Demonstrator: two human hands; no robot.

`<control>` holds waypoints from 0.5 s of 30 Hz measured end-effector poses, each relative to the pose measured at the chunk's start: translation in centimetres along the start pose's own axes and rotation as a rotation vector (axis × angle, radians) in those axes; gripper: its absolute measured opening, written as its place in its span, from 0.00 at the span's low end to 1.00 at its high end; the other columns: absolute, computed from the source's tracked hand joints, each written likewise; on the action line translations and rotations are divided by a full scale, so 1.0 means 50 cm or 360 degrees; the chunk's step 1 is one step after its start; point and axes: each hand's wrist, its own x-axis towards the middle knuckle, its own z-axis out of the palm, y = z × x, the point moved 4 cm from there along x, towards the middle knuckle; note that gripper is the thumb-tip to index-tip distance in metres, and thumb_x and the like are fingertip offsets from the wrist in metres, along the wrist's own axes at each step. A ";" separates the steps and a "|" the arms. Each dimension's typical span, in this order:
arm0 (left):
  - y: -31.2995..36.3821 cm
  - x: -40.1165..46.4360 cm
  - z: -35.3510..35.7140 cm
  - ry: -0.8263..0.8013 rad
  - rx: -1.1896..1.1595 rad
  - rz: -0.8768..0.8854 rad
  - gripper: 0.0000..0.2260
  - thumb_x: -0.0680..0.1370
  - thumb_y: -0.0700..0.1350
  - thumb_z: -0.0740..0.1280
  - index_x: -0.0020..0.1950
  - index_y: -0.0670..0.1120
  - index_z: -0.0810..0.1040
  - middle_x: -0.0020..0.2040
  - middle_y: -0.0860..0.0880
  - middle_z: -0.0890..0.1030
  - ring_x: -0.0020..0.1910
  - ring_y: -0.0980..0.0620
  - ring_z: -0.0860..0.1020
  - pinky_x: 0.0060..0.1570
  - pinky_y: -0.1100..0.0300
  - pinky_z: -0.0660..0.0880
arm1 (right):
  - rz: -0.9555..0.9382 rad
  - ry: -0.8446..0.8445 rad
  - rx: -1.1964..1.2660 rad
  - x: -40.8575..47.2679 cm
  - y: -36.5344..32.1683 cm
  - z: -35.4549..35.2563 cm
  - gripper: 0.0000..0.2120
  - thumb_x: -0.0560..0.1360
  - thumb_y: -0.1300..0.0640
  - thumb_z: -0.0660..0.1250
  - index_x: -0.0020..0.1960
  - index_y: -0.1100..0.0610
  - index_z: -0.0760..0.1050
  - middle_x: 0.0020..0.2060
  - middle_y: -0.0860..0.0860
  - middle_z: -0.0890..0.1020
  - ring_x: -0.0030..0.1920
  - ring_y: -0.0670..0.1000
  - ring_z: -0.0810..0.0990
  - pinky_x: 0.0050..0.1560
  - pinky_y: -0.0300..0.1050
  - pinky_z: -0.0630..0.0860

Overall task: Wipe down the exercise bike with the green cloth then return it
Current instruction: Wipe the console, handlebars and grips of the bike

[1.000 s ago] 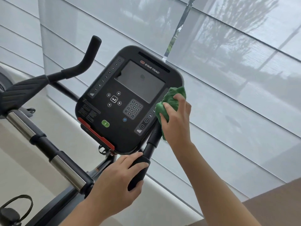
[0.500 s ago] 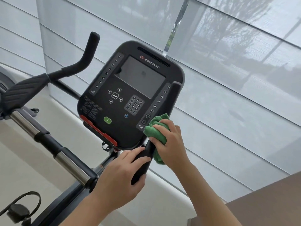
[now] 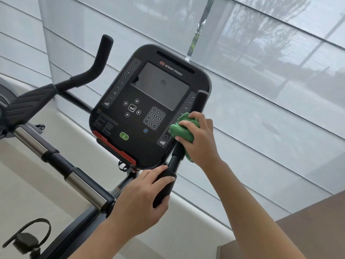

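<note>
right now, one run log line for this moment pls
step: wiping right handlebar | right hand grips green cloth around right handlebar | left hand holds lower grip | console untouched

The right hand grips the green cloth around the bike's right handlebar beside the console, while the left hand holds the lower grip

Console: "STAR TRAC" above screen; numbers 1–21 left column, 24–30 right.

Console tight beside right handlebar.
</note>
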 end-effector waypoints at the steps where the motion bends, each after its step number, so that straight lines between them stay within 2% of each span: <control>1: 0.000 -0.001 0.000 0.0011 -0.0007 -0.0001 0.19 0.78 0.54 0.68 0.69 0.56 0.78 0.73 0.56 0.76 0.66 0.56 0.76 0.59 0.67 0.72 | -0.0008 -0.0001 -0.0015 -0.015 -0.004 0.020 0.16 0.75 0.52 0.79 0.61 0.53 0.84 0.68 0.48 0.73 0.61 0.57 0.69 0.69 0.48 0.69; 7: -0.003 -0.007 -0.010 0.0151 -0.0100 -0.0127 0.15 0.77 0.51 0.68 0.63 0.51 0.81 0.66 0.56 0.77 0.57 0.56 0.79 0.51 0.69 0.77 | 0.0270 -0.0052 0.0476 -0.108 -0.008 0.040 0.13 0.76 0.51 0.77 0.59 0.48 0.84 0.63 0.39 0.74 0.62 0.52 0.72 0.66 0.43 0.68; 10: -0.002 -0.007 -0.015 0.0254 -0.0132 -0.0149 0.11 0.78 0.47 0.66 0.59 0.50 0.81 0.61 0.57 0.77 0.52 0.58 0.78 0.47 0.70 0.76 | 0.0317 -0.0113 0.0753 -0.189 -0.041 0.041 0.12 0.75 0.51 0.76 0.58 0.42 0.83 0.63 0.40 0.73 0.65 0.50 0.77 0.66 0.42 0.72; 12: 0.000 -0.008 -0.017 0.0324 -0.0138 -0.0137 0.09 0.78 0.45 0.66 0.56 0.50 0.81 0.59 0.58 0.78 0.50 0.59 0.79 0.45 0.68 0.77 | 0.0438 -0.0015 0.0897 -0.236 -0.051 0.045 0.13 0.77 0.53 0.74 0.59 0.40 0.83 0.61 0.41 0.75 0.63 0.50 0.79 0.62 0.39 0.75; 15: 0.001 -0.006 -0.017 0.0362 -0.0140 -0.0127 0.09 0.78 0.44 0.65 0.55 0.49 0.82 0.57 0.57 0.79 0.49 0.59 0.79 0.44 0.66 0.77 | 0.0508 0.0081 0.0838 -0.252 -0.046 0.055 0.12 0.78 0.52 0.72 0.60 0.42 0.82 0.61 0.41 0.75 0.63 0.49 0.78 0.62 0.36 0.74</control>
